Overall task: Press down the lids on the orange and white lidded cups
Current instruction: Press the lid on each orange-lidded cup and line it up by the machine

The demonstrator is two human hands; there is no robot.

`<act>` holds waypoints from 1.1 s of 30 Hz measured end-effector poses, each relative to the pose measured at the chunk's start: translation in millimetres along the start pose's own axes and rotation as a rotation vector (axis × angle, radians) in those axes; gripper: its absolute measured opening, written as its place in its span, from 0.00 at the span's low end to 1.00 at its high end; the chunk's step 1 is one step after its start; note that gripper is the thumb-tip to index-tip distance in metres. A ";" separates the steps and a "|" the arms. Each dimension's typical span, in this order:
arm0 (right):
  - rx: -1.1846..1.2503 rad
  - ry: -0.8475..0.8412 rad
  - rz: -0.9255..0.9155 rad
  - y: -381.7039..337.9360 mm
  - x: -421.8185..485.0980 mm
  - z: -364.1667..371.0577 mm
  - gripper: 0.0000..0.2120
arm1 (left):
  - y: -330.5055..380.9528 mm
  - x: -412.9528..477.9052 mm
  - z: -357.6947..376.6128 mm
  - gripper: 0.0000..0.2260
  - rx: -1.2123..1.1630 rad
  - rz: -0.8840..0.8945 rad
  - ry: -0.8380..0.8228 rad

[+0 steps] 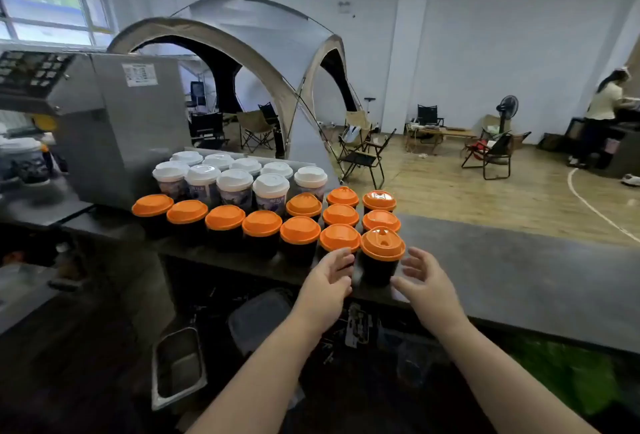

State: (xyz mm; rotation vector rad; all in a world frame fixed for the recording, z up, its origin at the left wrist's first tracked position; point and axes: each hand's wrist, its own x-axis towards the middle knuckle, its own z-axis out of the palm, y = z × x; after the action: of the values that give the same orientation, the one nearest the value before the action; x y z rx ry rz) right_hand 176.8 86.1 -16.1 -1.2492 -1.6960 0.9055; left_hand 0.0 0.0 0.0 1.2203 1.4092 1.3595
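Note:
Several dark cups with orange lids stand in rows on the dark counter point(502, 260). Behind them is a cluster of white-lidded cups point(235, 179). The nearest orange-lidded cup point(382, 243) stands at the front right of the group. My left hand point(329, 277) is just left of it, fingers relaxed and slightly curved, holding nothing. My right hand point(427, 281) is just right of the cup, fingers spread, also holding nothing. Neither hand touches the cup; they flank it with small gaps.
A grey steel machine point(121, 122) stands at the counter's left, behind the cups. Below the counter edge are a metal tub point(178, 364) and a dark plastic box point(259, 316). Beyond lie a tent, folding chairs and a person at the far right.

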 end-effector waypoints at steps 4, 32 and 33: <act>-0.112 -0.095 0.023 25.9 46.1 -3.7 0.35 | -12.7 35.6 36.3 0.26 0.014 -0.093 0.077; -0.041 -0.010 -0.124 131.8 103.4 -198.4 0.30 | -23.1 172.3 228.0 0.20 -0.307 -0.203 -0.294; -0.056 -0.008 -0.122 136.8 102.2 -208.9 0.30 | -24.0 175.8 241.6 0.19 -0.285 -0.192 -0.299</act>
State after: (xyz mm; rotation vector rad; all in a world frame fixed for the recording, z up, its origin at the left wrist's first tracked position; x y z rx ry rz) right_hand 401.3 234.7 -34.3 -1.1657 -1.7946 0.7960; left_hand 196.8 223.5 -33.8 1.0222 1.0529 1.1455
